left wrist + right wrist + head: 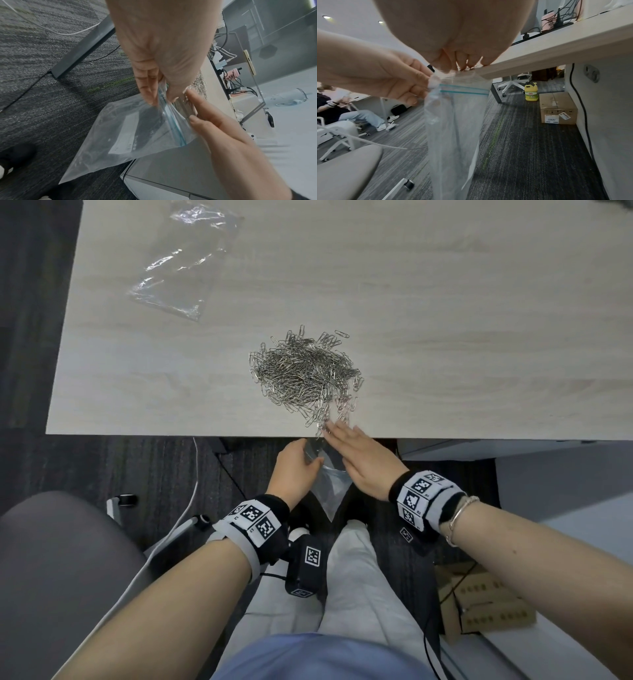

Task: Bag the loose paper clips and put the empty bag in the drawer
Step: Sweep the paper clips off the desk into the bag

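A pile of silver paper clips [305, 371] lies on the pale wooden desk [445, 320], trailing toward its front edge. My left hand [296, 463] pinches the top edge of a clear zip bag [332, 491] with a blue seal [464, 90], which hangs just below the desk edge. The bag [130, 134] droops toward the floor. My right hand [356, 453] lies flat with straight fingers, its fingertips [334, 428] at the desk edge touching the nearest clips above the bag mouth. A second clear bag [181, 261] lies flat at the desk's far left.
A grey chair seat [58, 559] stands at my left. A grey cabinet [565, 484] sits under the desk at right, with a cardboard box [558, 108] and a yellow bottle [531, 92] on the carpet beyond. Cables run across the floor.
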{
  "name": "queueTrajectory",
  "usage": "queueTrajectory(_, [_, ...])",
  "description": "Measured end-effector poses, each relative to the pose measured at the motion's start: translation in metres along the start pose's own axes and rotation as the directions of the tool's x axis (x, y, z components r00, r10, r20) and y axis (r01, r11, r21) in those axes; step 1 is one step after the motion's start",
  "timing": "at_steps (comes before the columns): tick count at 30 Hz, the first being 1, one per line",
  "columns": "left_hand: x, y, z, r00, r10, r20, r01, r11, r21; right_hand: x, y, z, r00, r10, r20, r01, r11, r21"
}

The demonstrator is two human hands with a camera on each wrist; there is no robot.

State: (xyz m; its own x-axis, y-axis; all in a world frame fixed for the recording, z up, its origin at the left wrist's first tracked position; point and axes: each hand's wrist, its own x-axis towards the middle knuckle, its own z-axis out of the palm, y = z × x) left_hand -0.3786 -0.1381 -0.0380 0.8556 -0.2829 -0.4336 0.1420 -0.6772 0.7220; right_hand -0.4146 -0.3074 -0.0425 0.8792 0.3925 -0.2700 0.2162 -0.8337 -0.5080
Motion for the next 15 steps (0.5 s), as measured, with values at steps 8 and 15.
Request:
queueTrajectory(8, [0.001,-0.003,-0.002,1.000,-0.012,0.020,0.011,1.000,0.024,0.008,0.002,-0.013,0.977,0.108,-0.183,-0.099,0.993,0.057])
queueTrajectory(15, [0.000,-0.006,-0.008,0.998,-0.068,0.016,0.068,0.998,-0.003,0.014,0.001,-0.008,0.946,0.320,-0.056,-0.324,0.944,-0.067])
